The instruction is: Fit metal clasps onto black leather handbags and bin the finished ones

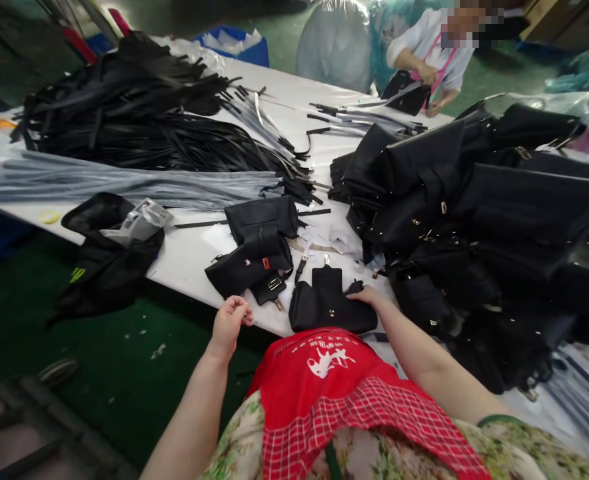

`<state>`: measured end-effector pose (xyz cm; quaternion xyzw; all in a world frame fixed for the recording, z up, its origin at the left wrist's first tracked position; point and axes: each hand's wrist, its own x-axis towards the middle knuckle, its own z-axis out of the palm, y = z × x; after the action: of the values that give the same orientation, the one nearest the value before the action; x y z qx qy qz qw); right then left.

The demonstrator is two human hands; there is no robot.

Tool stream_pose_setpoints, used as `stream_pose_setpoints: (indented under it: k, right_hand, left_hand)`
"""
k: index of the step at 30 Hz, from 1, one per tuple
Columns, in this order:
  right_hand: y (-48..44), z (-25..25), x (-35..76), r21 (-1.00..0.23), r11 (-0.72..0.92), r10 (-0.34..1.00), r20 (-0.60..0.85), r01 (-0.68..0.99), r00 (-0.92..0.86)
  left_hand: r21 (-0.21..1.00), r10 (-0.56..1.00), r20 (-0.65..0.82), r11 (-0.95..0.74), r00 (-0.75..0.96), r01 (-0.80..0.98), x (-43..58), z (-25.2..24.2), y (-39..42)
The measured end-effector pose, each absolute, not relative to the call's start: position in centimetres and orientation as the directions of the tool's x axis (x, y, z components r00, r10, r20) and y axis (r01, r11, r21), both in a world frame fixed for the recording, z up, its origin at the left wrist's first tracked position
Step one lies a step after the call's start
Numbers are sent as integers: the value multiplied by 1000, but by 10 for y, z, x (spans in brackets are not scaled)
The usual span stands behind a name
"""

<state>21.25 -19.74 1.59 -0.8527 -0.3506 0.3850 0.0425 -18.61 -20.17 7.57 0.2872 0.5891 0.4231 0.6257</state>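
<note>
My right hand (366, 297) grips the upper right edge of a small black handbag (332, 307) that lies at the table's near edge against my red apron. The bag's flap is folded up, with a metal clasp piece at its tip. My left hand (233, 319) is raised just off the table edge, fingers curled and pinched together; whether something tiny is between them I cannot make out. Close beyond it lies another black handbag (254, 253) with a small red tag and a buckled strap.
A big heap of black bags (474, 193) covers the table's right side. Bundles of black straps (139, 113) and grey wrapped strips (124, 180) fill the left. A black cloth bag (109, 267) hangs over the near edge. Across the table, a person (427, 63) handles a black bag.
</note>
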Motion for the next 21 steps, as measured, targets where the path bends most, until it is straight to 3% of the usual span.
stream_pose_setpoints:
  k: [7, 14, 21]
  right_hand:
    - [-223, 17, 214, -383, -672, 702, -602, 634, 380]
    - [-171, 24, 217, -289, -509, 839, -378, 811, 392]
    - [-109, -4, 178, -263, -398, 848, -472, 879, 243]
  left_hand:
    - [849, 877, -479, 469, 20, -245, -178, 63, -201]
    - [830, 869, -478, 495, 132, -257, -161, 64, -190]
    - [841, 854, -512, 520, 91, -148, -165, 68, -201]
